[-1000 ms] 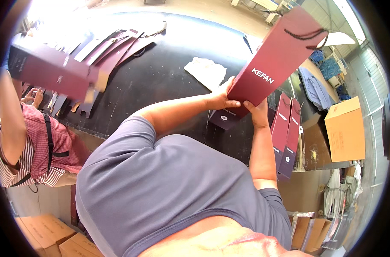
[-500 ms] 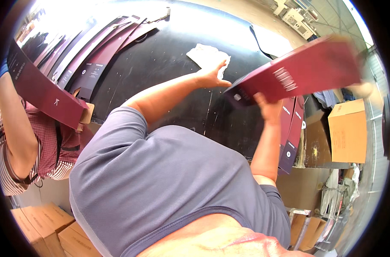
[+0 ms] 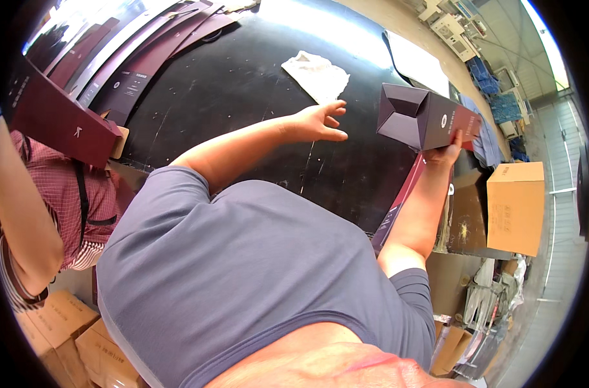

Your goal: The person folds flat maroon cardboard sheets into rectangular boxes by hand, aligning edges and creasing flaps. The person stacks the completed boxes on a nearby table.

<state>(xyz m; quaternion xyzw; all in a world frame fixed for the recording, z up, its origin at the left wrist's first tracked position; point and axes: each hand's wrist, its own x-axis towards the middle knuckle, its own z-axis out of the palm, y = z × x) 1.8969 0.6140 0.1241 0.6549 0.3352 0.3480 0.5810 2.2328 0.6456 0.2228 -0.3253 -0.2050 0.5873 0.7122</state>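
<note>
My right hand grips a long dark carton, black at the near end and maroon further back. Its folded end panel faces left, and the carton is held up over the right side of the table. Over the middle of the black table, my left hand is empty with its fingers apart. A crumpled white cloth lies just beyond that hand. Below my right forearm, part of another maroon carton shows at the table's right side.
At the left a person in a maroon checked apron stands by a maroon carton. Several flat maroon and black sleeves lie at the far left. A brown cardboard box sits at the right; more boxes stand lower left.
The carton in my right hand has turned, so its end now faces left instead of its long maroon side showing. My left hand has moved slightly, away from the carton.
</note>
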